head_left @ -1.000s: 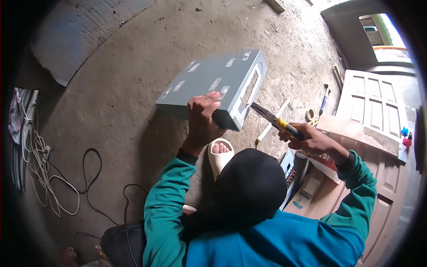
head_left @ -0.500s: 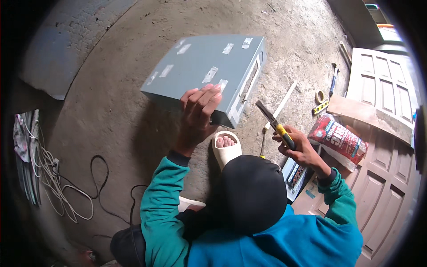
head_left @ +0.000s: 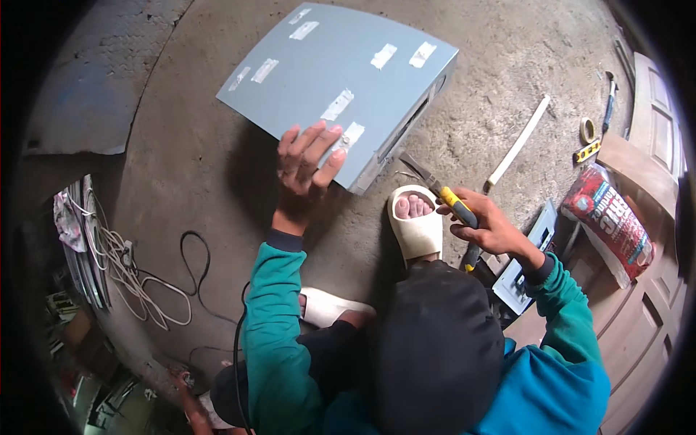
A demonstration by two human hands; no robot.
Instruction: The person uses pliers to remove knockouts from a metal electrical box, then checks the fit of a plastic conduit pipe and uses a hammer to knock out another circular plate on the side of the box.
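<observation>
A grey-blue metal box (head_left: pixel 290 87) with several strips of whitish tape on top rests on the concrete floor before me. My left hand (head_left: pixel 308 163) lies on its near edge, fingers spread across the top beside a tape strip (head_left: pixel 351 136). In my right hand (head_left: pixel 486 221) is a chisel-like tool (head_left: pixel 457 204) with a flat metal blade and a yellow-and-black handle. Its tip is close to the slotted right side of the box, near the front corner; whether they touch I cannot tell.
To the right lie a white strip (head_left: pixel 518 141), a tape roll (head_left: pixel 587 129), a yellow level (head_left: pixel 587 151), a red bag (head_left: pixel 609 225) and a wooden door panel (head_left: pixel 656 341). Coiled cables (head_left: pixel 138 272) lie left. My sandalled foot (head_left: pixel 417 225) is near the box. Part of another person (head_left: pixel 192 406) shows lower left.
The view has shifted, so the floor items sit farther right. The tool's tip has come closer to the side of the box. My left hand's fingers have spread farther apart on the box.
</observation>
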